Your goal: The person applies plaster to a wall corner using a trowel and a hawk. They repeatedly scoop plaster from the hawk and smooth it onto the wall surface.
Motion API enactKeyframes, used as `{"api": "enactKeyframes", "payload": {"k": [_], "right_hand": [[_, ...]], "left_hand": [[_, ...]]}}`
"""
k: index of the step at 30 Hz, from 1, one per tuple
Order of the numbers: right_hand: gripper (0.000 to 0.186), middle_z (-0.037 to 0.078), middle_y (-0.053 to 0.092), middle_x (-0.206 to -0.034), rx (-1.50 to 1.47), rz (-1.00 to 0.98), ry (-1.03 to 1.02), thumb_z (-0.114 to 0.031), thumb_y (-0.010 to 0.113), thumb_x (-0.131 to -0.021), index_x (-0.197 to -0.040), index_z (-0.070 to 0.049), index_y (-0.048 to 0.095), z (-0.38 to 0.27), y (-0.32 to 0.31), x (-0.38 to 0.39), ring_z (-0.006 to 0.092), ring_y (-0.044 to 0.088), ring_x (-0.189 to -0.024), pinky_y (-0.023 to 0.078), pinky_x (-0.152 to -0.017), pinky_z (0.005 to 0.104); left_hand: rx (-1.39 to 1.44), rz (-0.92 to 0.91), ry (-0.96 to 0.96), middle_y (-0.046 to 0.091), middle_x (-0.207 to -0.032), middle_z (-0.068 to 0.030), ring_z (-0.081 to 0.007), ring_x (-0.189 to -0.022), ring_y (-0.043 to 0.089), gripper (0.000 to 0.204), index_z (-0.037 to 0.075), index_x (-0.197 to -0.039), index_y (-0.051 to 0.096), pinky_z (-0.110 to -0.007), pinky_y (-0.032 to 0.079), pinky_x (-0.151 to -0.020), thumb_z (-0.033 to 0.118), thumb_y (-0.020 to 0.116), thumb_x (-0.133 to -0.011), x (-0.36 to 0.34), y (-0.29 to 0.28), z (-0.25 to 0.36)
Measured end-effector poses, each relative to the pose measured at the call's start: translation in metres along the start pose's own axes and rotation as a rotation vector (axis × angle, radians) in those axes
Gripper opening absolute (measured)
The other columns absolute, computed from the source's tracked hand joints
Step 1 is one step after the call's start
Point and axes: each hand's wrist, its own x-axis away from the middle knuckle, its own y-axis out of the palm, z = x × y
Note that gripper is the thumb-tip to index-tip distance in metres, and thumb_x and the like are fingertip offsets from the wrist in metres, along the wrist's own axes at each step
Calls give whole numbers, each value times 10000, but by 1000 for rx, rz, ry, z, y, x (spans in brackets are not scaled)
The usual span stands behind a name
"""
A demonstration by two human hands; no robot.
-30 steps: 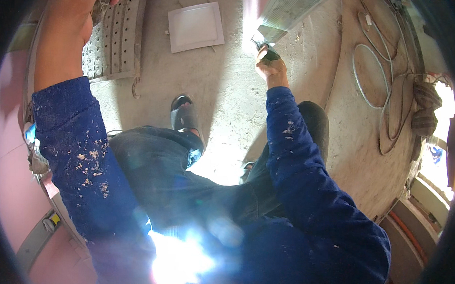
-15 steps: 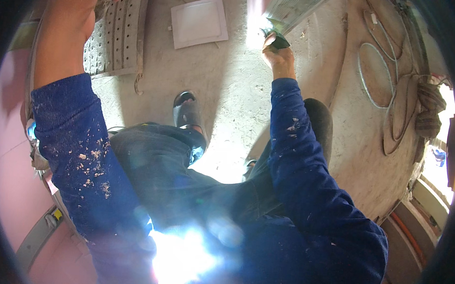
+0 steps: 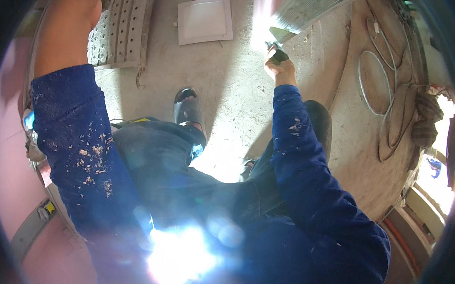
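At far right of centre, right hand [image 3: 280, 67] closed on dark object [image 3: 279, 55], arm extended. Left hand [image 3: 95, 9] cropped, grip indeterminable.

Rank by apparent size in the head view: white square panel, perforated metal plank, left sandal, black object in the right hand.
Largest to smallest:
Perforated metal plank, though partly cut off
White square panel
Left sandal
Black object in the right hand, partly covered
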Motion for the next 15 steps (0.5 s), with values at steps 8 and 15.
{"api": "enactKeyframes", "payload": {"k": [8, 15], "right_hand": [[322, 221, 693, -940, 27, -70, 138, -162, 421, -978, -1084, 74, 612, -1, 4, -22, 300, 709, -755, 640, -629, 349], [362, 209, 677, -967, 7, -7, -60, -235, 377, -1014, -1135, 56, 555, -12, 19, -35, 308, 703, -755, 627, -602, 353]], "left_hand": [[15, -52, 75, 571, -646, -29, -76, -460, 509, 487, 7, -984, 629, -214, 373, -405, 489, 628, -916, 0, -1, -10], [10, -86, 122, 571, -647, -31, -86, -461, 507, 476, 3, -974, 632, -221, 372, -415, 477, 617, -928, -2, -1, -16]]}}
